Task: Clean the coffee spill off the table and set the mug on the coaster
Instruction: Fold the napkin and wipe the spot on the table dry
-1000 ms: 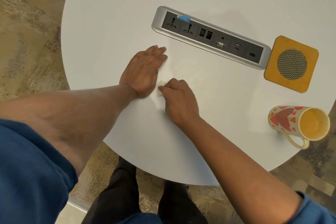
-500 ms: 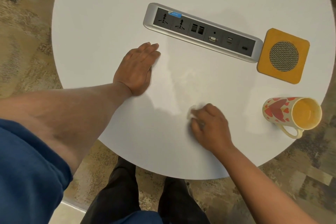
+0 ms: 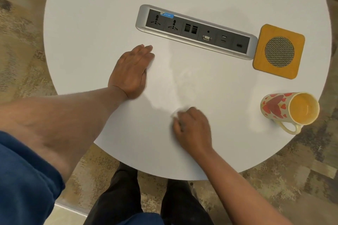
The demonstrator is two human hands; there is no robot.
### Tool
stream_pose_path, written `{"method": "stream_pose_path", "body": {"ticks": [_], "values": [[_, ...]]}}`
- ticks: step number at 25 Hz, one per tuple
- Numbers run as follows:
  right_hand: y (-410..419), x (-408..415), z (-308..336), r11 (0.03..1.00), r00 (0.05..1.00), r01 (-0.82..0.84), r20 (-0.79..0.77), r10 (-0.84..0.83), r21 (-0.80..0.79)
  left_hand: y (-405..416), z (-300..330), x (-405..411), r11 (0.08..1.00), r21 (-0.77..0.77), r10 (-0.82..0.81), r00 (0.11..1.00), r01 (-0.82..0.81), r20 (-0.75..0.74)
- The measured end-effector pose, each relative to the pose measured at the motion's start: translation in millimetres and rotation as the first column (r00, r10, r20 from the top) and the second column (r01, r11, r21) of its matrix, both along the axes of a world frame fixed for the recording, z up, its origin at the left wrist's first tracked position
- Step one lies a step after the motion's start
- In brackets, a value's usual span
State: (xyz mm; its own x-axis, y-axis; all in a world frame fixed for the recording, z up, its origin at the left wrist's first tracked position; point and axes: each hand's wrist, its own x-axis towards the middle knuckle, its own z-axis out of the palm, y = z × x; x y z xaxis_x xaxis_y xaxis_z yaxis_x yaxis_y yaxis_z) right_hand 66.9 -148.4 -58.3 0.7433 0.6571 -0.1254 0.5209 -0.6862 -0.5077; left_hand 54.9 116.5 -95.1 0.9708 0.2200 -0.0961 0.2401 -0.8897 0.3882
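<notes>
My right hand (image 3: 193, 129) presses a crumpled white tissue (image 3: 176, 114) onto the round white table (image 3: 109, 5) near its front edge; only a bit of the tissue shows past the fingers. A faint wet smear (image 3: 180, 76) runs up the tabletop from there. Flat on the table to the left rests my left hand (image 3: 130, 72), fingers together, holding nothing. A cream mug with red hearts and a yellow inside (image 3: 289, 109) lies on its side at the right edge, mouth toward me. The orange square coaster (image 3: 279, 51) with a round mesh centre sits beyond it, bare.
A silver power and data socket strip (image 3: 196, 31) is set into the table's middle, next to the coaster. The table's front edge curves close below my right wrist. My dark trousers and a patterned carpet show beneath.
My right hand with the tissue swept from beside my left hand down toward the front edge, then stayed there. My left hand kept its place.
</notes>
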Motion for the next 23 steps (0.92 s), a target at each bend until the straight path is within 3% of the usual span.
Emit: {"method": "stream_pose_path", "body": {"ticks": [4, 12, 18, 23], "values": [[3, 54, 0, 0.964, 0.964, 0.265, 0.036, -0.265, -0.011, 1, -1, 1, 1.0, -0.005, 0.002, 1.0, -0.002, 0.009], [85, 114, -9, 0.966, 0.968, 0.252, 0.0, -0.253, 0.058, 1, 0, 1, 1.0, 0.0, -0.004, 1.0, 0.004, -0.002], [105, 71, -12, 0.99, 0.997, -0.07, -0.02, 0.073, 0.126, -1, 2, 1, 1.0, 0.004, -0.005, 1.0, 0.005, 0.005], [61, 7, -12, 0.924, 0.932, -0.343, -0.065, 0.357, 0.167, 0, -2, 2, 1.0, 0.012, -0.014, 0.999, 0.013, 0.029]]}}
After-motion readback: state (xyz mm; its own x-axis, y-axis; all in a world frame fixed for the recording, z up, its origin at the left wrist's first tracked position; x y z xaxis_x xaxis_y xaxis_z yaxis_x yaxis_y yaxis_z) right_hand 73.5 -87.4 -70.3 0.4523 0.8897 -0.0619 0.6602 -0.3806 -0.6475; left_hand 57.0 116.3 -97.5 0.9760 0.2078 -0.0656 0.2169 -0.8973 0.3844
